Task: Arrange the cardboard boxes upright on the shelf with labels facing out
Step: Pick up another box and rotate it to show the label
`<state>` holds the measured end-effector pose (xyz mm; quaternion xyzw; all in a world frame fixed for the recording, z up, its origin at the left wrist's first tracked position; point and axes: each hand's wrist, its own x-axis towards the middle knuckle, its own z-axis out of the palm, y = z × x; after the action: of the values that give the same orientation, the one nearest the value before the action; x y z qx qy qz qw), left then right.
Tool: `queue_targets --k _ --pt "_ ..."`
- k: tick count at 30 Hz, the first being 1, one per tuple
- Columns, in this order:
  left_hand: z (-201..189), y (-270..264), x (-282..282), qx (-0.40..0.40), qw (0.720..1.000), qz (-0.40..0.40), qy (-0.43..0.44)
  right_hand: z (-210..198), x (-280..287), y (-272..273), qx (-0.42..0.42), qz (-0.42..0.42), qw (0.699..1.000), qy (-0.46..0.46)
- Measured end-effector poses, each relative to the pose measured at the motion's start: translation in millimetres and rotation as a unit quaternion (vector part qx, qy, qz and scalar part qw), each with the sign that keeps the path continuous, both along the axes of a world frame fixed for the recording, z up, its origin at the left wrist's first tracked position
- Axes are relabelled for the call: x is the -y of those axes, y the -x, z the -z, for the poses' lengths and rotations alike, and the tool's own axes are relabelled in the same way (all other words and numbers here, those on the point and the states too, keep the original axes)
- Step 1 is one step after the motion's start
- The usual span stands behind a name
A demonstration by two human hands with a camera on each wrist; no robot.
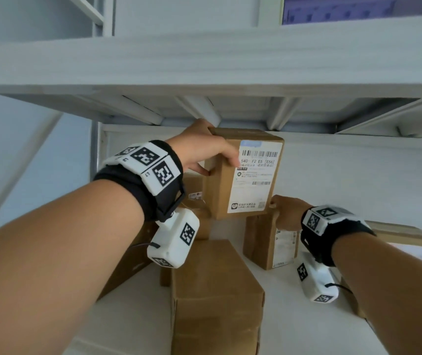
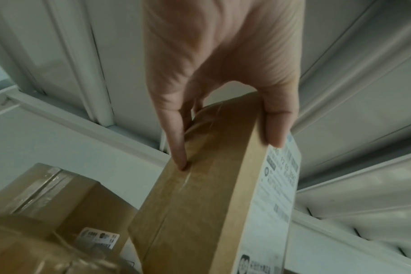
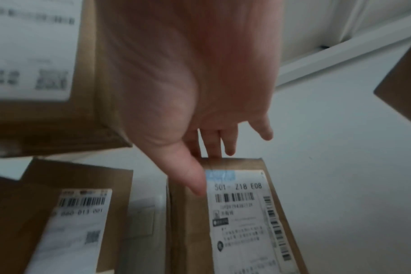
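Note:
A brown cardboard box (image 1: 245,185) with a white barcode label facing me hangs upright above the white shelf (image 1: 294,316). My left hand (image 1: 217,160) grips its top left corner, thumb on the label face, fingers along the taped side. The left wrist view shows this box (image 2: 200,204) and the left hand (image 2: 228,148) up close. Below and right, a smaller labelled box (image 1: 269,247) stands upright. My right hand (image 1: 284,211) holds its top edge. In the right wrist view the right hand (image 3: 207,170) has its thumb on this box's (image 3: 237,222) front and its fingers behind.
A large plain box (image 1: 215,290) lies at the front centre. More boxes (image 1: 194,190) sit behind my left wrist, and another box (image 1: 409,244) is at the right. The upper shelf board (image 1: 204,67) and its ribs hang close above the held box.

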<state>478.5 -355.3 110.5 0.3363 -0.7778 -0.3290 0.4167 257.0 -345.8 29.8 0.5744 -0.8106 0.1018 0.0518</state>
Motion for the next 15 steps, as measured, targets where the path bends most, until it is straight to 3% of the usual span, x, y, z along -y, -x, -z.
queue_targets --k 5,8,15 --pt "1.0 -0.1 4.5 -0.009 1.0 -0.005 -0.006 5.9 4.9 0.7 -0.096 0.032 0.995 0.016" --pt "1.5 1.8 4.0 -0.01 1.0 0.0 -0.007 1.3 4.2 -0.4 -0.127 0.046 0.991 -0.026" --pt "3.2 1.5 1.7 -0.03 0.999 0.001 -0.01 -2.2 8.9 5.6 -0.093 0.057 0.993 -0.054"
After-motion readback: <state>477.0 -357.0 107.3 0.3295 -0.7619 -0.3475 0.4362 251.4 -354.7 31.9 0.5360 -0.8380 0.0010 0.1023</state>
